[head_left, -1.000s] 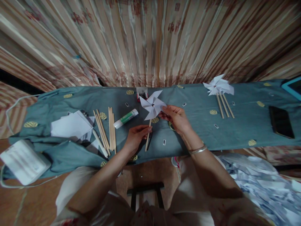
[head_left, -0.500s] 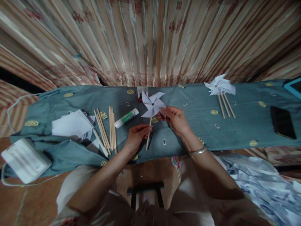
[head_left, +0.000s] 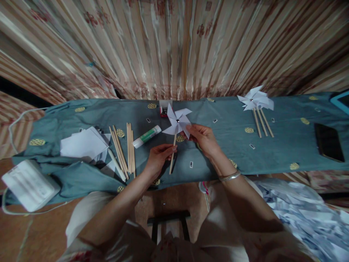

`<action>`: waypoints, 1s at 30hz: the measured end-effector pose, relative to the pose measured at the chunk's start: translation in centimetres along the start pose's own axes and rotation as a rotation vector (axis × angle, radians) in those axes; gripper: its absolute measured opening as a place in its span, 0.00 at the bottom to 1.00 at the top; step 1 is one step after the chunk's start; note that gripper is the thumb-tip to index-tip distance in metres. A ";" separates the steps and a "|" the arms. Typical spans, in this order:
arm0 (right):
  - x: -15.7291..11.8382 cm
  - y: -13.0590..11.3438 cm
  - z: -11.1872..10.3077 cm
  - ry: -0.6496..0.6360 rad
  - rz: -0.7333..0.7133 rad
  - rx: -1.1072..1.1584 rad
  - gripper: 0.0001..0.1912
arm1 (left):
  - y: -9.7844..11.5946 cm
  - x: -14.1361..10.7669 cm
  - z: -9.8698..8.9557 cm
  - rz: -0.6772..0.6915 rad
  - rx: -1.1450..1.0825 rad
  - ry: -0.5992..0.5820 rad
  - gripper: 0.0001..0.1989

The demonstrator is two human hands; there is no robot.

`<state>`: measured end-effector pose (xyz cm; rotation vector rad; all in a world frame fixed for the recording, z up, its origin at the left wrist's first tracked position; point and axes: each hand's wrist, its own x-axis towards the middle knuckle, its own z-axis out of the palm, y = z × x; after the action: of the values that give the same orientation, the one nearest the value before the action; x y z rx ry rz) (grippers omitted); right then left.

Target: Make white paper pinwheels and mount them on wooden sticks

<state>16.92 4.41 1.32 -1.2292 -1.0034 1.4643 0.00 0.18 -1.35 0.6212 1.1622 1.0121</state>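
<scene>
A white paper pinwheel (head_left: 174,125) with a shiny pin at its centre is held up over the middle of the table. My left hand (head_left: 160,156) is closed round its wooden stick (head_left: 172,160), thumb and fingers pinching it below the blades. On the other side, my right hand (head_left: 203,138) pinches the lower right blade between thumb and fingers. Behind the pinwheel stands a small open red box (head_left: 164,111) with dark bits inside. A green and white glue stick (head_left: 147,136) lies left of the pinwheel.
Several wooden sticks (head_left: 131,149) and a white pen-like rod (head_left: 116,165) lie to the left, beside stacked paper sheets (head_left: 83,143). A white power strip or box (head_left: 30,185) with a cord sits far left. At right are several pinwheels (head_left: 256,100) and a black phone (head_left: 329,142).
The pinwheel's blades have turned slightly between my hands, and my right fingers have shifted a little on the blade. My left hand keeps its grip on the stick.
</scene>
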 end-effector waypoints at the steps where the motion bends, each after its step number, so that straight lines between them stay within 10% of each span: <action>1: 0.1 0.0 -0.1 0.010 0.006 -0.009 0.25 | 0.0 0.0 0.0 -0.004 0.001 0.000 0.19; 30: 2.4 -0.5 -1.8 0.279 -0.135 0.254 0.13 | 0.4 -0.1 -0.2 -0.051 0.068 -0.083 0.21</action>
<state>18.66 6.88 0.95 -1.1197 -0.6765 1.2326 -0.31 0.21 -1.06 0.6783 1.1380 0.8989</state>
